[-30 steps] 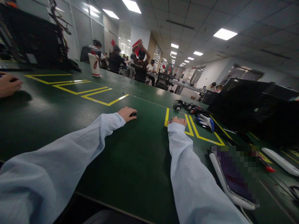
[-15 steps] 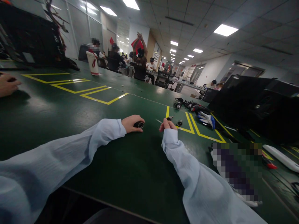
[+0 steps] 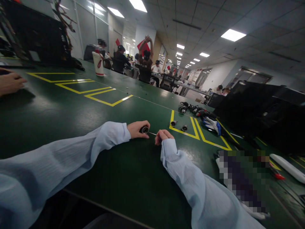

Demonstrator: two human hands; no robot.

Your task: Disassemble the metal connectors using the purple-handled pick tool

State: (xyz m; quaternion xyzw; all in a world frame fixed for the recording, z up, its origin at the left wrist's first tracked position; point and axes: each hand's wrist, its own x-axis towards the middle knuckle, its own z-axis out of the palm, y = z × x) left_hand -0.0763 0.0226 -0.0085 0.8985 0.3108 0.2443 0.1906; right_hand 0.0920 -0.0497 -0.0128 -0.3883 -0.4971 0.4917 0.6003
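My left hand [image 3: 135, 129] is closed around a black cylindrical part [image 3: 144, 129], whose open round end with a metallic ring faces me. Just to its right, my right hand [image 3: 164, 136] pinches a thin metal rod [image 3: 152, 134]. The rod points left, its tip at or very close to the black part; whether they touch I cannot tell. Any handle of the rod is hidden in my fingers. Two small metal cylindrical parts, a left one [image 3: 173, 123] and a right one [image 3: 184, 128], lie beyond my right hand inside a yellow-taped area.
On the green table [image 3: 107, 178], dark cabled parts [image 3: 183, 108] and a blue-and-white glove [image 3: 211, 125] lie at the right. Farther right is a red-tipped tool [image 3: 278, 176]. A paper cup [image 3: 98, 64] stands at the back left. Another person's hand [image 3: 10, 83] rests at the far left.
My right hand has moved left and nearer to me with the rod, bringing its tip to the black part. The two metal parts behind are now uncovered. My left hand keeps its hold.
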